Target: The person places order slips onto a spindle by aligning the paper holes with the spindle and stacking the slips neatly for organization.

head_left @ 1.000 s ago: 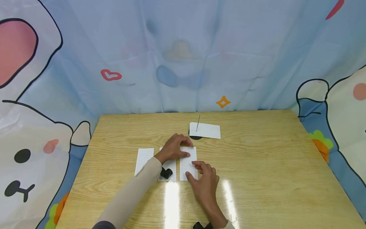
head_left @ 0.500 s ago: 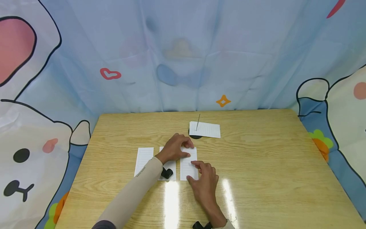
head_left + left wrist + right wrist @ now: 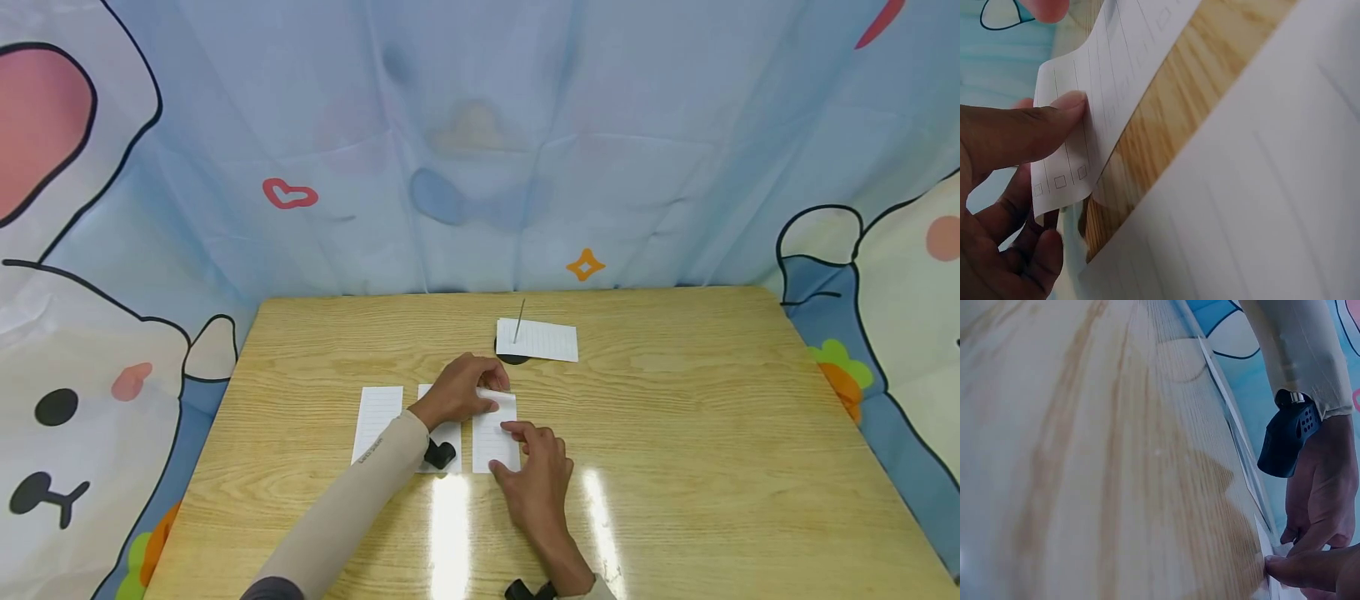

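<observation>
Left arm: sleeved, extends forward and inward. Left hand: pinching, thumb above, bent fingers beneath. Right hand: nearer the body than the left; thumb and index finger parted, other fingers bent. Right wrist bare.

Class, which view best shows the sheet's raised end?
The left wrist view: close up, it shows the raised end curving, its printed boxes clear, pinched by the left hand. The head view shows it small, partly covered; the right wrist view doesn't show it clearly.
</observation>
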`<state>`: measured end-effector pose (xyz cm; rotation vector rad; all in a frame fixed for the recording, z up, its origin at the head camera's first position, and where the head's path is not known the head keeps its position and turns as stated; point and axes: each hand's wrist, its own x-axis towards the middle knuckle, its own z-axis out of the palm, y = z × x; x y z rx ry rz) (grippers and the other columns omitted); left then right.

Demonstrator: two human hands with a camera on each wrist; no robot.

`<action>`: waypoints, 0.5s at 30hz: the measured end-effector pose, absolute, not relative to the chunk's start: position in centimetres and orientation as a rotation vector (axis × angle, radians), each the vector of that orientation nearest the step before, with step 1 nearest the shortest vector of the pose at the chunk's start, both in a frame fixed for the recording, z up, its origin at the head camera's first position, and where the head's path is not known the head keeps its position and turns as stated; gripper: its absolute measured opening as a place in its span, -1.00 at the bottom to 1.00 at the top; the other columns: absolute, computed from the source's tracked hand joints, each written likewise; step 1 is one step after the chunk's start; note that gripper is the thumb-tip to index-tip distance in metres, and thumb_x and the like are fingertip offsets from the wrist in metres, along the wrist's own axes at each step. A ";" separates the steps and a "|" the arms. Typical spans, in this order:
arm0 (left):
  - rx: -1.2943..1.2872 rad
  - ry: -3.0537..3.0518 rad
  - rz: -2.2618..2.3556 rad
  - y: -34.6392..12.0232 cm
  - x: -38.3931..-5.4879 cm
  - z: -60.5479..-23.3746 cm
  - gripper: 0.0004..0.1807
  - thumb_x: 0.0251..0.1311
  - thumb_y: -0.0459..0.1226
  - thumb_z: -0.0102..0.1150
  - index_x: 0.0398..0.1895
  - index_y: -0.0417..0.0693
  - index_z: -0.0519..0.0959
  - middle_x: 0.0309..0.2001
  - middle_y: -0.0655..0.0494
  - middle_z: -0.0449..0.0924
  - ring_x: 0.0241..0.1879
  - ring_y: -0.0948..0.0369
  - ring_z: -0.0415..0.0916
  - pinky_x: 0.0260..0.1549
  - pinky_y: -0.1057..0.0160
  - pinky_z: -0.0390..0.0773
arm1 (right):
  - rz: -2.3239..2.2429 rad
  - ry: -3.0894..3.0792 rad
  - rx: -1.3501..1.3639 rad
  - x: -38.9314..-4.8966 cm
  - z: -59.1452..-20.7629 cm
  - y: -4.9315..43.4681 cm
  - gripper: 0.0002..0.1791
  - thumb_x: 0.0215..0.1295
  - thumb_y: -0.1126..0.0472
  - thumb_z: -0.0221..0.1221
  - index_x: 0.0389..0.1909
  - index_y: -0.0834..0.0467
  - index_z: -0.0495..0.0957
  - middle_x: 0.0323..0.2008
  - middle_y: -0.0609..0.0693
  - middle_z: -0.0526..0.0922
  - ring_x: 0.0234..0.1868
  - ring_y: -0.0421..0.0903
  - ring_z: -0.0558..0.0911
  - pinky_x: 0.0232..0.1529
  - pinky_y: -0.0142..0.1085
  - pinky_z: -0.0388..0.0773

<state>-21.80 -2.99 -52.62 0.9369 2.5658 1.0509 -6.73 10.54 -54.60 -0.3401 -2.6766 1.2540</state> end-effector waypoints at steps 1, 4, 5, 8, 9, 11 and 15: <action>0.941 2.566 1.055 -3.0 -21.8 -52.6 -0.68 0.04 -0.43 0.62 -0.19 0.02 0.70 -0.23 0.17 0.75 -0.16 0.21 0.65 0.15 0.17 0.49 | 1.250 -2.674 -0.337 -6.7 -54.6 10.5 -0.39 -0.08 0.35 0.64 0.07 0.02 0.71 -0.03 0.01 0.67 -0.04 0.03 0.54 0.08 0.03 0.26; 0.944 2.567 1.057 -3.0 -21.6 -52.5 -0.70 0.06 -0.45 0.60 -0.22 0.03 0.69 -0.19 0.14 0.69 -0.12 0.20 0.63 0.12 0.17 0.52 | 1.239 -2.670 -0.328 -6.7 -54.6 10.5 -0.39 -0.08 0.35 0.64 0.06 0.02 0.71 -0.04 0.02 0.68 -0.04 0.03 0.56 0.06 0.04 0.27; 0.947 2.566 1.057 -3.0 -21.5 -52.4 -0.70 0.07 -0.45 0.59 -0.23 0.03 0.69 -0.16 0.12 0.67 -0.09 0.19 0.62 0.12 0.17 0.54 | 1.238 -2.668 -0.325 -6.7 -54.7 10.6 -0.40 -0.08 0.35 0.64 0.06 0.02 0.71 -0.04 0.02 0.68 -0.04 0.04 0.56 0.06 0.04 0.27; 0.949 2.563 1.050 -3.0 -21.3 -52.2 -0.72 0.12 -0.45 0.57 -0.23 0.04 0.69 -0.05 0.07 0.59 0.03 0.13 0.58 0.14 0.10 0.56 | 1.235 -2.666 -0.320 -6.7 -54.7 10.6 -0.40 -0.07 0.35 0.64 0.06 0.02 0.71 -0.05 0.03 0.68 -0.04 0.05 0.57 0.05 0.05 0.28; 0.956 2.563 1.048 -3.0 -21.2 -52.1 -0.73 0.13 -0.46 0.56 -0.23 0.04 0.70 -0.03 0.06 0.59 0.06 0.12 0.57 0.17 0.08 0.56 | 1.235 -2.666 -0.319 -6.7 -54.7 10.6 -0.40 -0.07 0.35 0.64 0.06 0.02 0.71 -0.05 0.03 0.68 -0.04 0.05 0.57 0.05 0.05 0.28; 0.959 2.558 1.046 -3.0 -21.1 -52.0 -0.75 0.14 -0.47 0.54 -0.24 0.04 0.71 0.00 0.06 0.62 0.09 0.11 0.57 0.20 0.06 0.55 | 1.239 -2.666 -0.319 -6.7 -54.8 10.6 -0.40 -0.06 0.35 0.64 0.07 0.02 0.71 -0.04 0.04 0.68 -0.04 0.05 0.57 0.06 0.06 0.28; 0.932 2.516 1.065 -3.1 -21.1 -51.8 -0.77 0.18 -0.49 0.49 -0.27 0.04 0.76 -0.06 0.14 0.76 0.01 0.18 0.63 0.13 0.14 0.58 | 1.239 -2.664 -0.313 -6.7 -54.8 10.7 -0.40 -0.06 0.35 0.64 0.07 0.01 0.71 -0.04 0.04 0.67 -0.04 0.05 0.57 0.04 0.05 0.28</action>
